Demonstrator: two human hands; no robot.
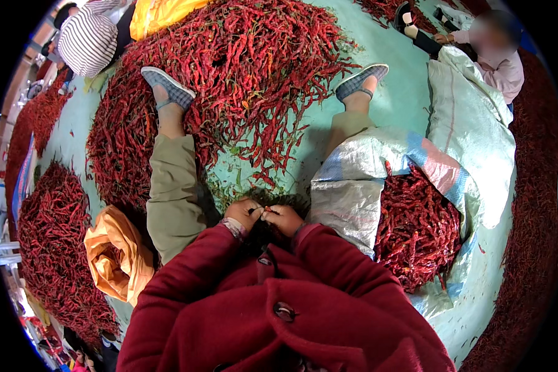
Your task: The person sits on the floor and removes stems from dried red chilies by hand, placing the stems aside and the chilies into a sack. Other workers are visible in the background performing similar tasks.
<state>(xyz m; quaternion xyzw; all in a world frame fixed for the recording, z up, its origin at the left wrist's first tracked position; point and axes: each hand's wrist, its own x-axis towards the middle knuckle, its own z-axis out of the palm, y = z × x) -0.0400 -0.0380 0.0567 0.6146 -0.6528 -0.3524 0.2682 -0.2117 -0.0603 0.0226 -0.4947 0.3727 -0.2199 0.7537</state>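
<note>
Fingertip to fingertip, my left hand [242, 214] and my right hand [284, 220] meet low in front of the red coat. A small bit of a red chili pepper [268, 209] shows between their pinched fingers; the rest of it is hidden. Green stem scraps [235, 179] lie on the floor just beyond the hands. Past them, a large heap of dried red chili peppers [255, 60] spreads between and around my outstretched legs. By my right leg, an open woven sack [346, 204] with its rim rolled down holds many red chili peppers [418, 228].
An orange sack [116, 251] stands crumpled at my left, beside another chili heap [58, 232]. A pale woven sack [469, 111] lies at the right, near a seated person [502, 69]. Someone in stripes [87, 42] bends at upper left, near a yellow sack [160, 16].
</note>
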